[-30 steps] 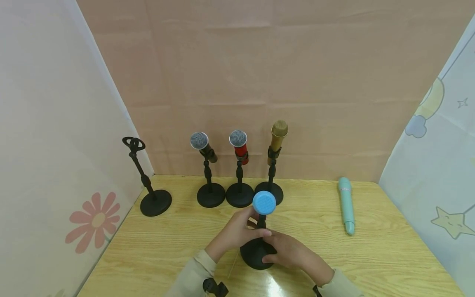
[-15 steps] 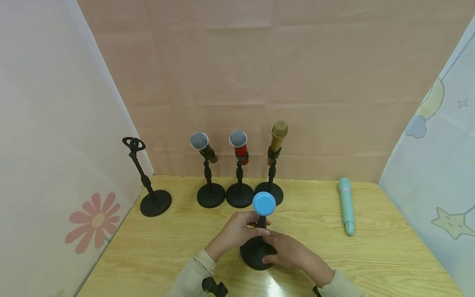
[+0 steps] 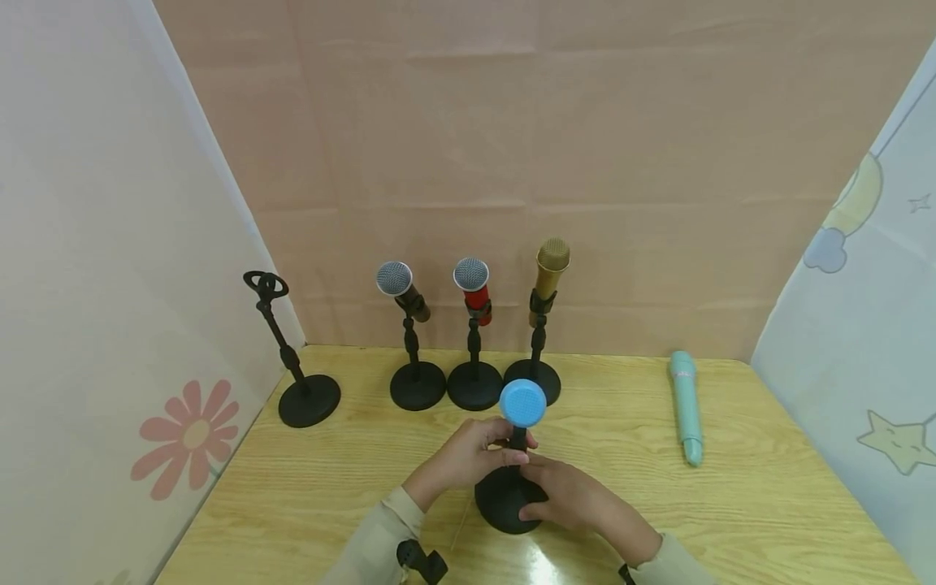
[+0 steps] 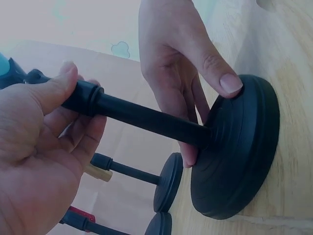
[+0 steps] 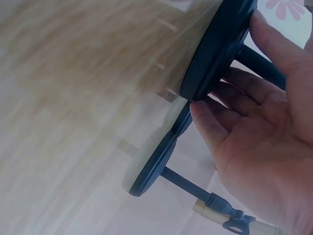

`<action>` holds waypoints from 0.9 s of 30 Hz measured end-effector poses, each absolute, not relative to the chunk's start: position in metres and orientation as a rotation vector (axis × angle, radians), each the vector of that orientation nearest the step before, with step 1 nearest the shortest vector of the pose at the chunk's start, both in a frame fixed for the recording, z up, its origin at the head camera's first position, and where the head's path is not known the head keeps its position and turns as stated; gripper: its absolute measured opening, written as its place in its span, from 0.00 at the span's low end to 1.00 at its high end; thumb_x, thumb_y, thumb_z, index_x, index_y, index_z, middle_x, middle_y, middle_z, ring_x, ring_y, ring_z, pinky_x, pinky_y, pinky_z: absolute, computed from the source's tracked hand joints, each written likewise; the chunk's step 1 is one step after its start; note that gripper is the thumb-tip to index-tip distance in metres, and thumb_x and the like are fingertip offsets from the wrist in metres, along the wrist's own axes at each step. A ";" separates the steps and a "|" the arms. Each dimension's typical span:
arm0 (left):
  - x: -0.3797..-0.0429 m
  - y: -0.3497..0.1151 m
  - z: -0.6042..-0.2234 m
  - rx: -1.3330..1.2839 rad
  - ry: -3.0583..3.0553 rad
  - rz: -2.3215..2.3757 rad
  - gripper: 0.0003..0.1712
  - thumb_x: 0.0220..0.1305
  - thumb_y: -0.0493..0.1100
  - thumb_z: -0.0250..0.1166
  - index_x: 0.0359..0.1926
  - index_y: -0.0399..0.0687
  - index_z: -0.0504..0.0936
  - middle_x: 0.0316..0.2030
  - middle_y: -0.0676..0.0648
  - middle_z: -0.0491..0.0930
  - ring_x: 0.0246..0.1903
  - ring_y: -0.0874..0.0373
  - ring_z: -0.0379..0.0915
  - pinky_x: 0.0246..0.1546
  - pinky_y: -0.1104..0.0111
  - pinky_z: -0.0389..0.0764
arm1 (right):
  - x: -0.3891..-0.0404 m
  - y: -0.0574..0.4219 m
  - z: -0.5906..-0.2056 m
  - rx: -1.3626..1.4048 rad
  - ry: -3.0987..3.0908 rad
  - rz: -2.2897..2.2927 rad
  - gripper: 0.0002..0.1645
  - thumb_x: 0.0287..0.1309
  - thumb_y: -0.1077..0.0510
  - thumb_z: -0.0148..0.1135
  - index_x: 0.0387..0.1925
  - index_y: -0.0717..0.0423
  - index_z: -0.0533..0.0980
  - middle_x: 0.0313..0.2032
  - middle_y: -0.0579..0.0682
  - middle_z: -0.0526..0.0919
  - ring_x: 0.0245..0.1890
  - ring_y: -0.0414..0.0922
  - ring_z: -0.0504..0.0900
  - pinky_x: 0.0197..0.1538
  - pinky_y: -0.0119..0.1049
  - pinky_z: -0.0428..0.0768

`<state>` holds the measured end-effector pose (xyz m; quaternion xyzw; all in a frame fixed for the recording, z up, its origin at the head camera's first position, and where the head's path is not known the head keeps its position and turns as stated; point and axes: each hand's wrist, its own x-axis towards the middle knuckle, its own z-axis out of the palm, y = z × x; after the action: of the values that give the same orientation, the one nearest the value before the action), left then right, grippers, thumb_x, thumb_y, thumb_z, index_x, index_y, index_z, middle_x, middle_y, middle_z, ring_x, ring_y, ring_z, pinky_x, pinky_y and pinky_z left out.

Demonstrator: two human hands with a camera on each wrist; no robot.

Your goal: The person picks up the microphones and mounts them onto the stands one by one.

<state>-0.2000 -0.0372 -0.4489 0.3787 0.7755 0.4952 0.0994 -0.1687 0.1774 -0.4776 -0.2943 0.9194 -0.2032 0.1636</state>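
A blue-headed microphone sits atop a black desk microphone stand near the front middle of the table. My left hand grips the upper part of its pole, with thumb and fingers around the thick collar in the left wrist view. Lower down, my right hand holds the round base by its edge, thumb on the upper face. In the right wrist view the fingers of that hand lie against the rim. The microphone's lower body is hidden behind its head in the head view.
Behind stand three more stands with a silver-headed dark microphone, a red microphone and a gold microphone. A bare stand is at left. A mint-green microphone lies on the table at right.
The fingers of my left hand have moved slightly down the pole. My right hand keeps its hold on the base, and the stand stays in place.
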 end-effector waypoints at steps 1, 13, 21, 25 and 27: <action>-0.201 -0.037 -0.449 1.130 2.280 1.466 0.12 0.70 0.44 0.65 0.52 0.49 0.83 0.49 0.47 0.85 0.53 0.66 0.79 0.57 0.69 0.79 | -0.169 0.178 -0.477 -0.840 2.622 -0.578 0.42 0.60 0.45 0.72 0.68 0.63 0.72 0.71 0.59 0.70 0.68 0.59 0.72 0.66 0.57 0.72; -0.197 -0.039 -0.450 1.059 2.316 1.388 0.20 0.73 0.48 0.62 0.62 0.50 0.80 0.58 0.50 0.82 0.56 0.65 0.76 0.56 0.70 0.79 | -0.169 0.180 -0.479 -0.857 2.624 -0.609 0.43 0.60 0.43 0.72 0.70 0.60 0.71 0.71 0.56 0.70 0.68 0.57 0.72 0.66 0.56 0.73; -0.193 -0.053 -0.464 0.997 2.526 1.097 0.21 0.70 0.57 0.64 0.60 0.58 0.83 0.56 0.60 0.81 0.59 0.60 0.74 0.60 0.63 0.77 | -0.167 0.177 -0.476 -0.866 2.632 -0.640 0.43 0.59 0.43 0.71 0.71 0.55 0.70 0.71 0.55 0.70 0.68 0.57 0.72 0.65 0.56 0.74; -0.191 -0.057 -0.470 0.970 2.580 0.999 0.24 0.70 0.54 0.65 0.64 0.57 0.80 0.60 0.57 0.79 0.62 0.58 0.73 0.63 0.59 0.75 | -0.165 0.177 -0.474 -0.862 2.637 -0.645 0.44 0.59 0.44 0.71 0.72 0.56 0.69 0.72 0.56 0.69 0.68 0.58 0.73 0.65 0.56 0.74; -0.191 -0.057 -0.472 0.991 2.578 0.954 0.24 0.70 0.52 0.66 0.64 0.56 0.80 0.60 0.57 0.80 0.62 0.59 0.73 0.63 0.59 0.75 | -0.164 0.177 -0.474 -0.856 2.640 -0.638 0.44 0.59 0.44 0.71 0.72 0.55 0.69 0.72 0.56 0.68 0.67 0.58 0.73 0.64 0.56 0.74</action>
<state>-0.1914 -0.0568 -0.4722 0.3371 0.8770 0.3244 0.1097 -0.1645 0.1766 -0.4735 -0.2972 0.9171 -0.2216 0.1464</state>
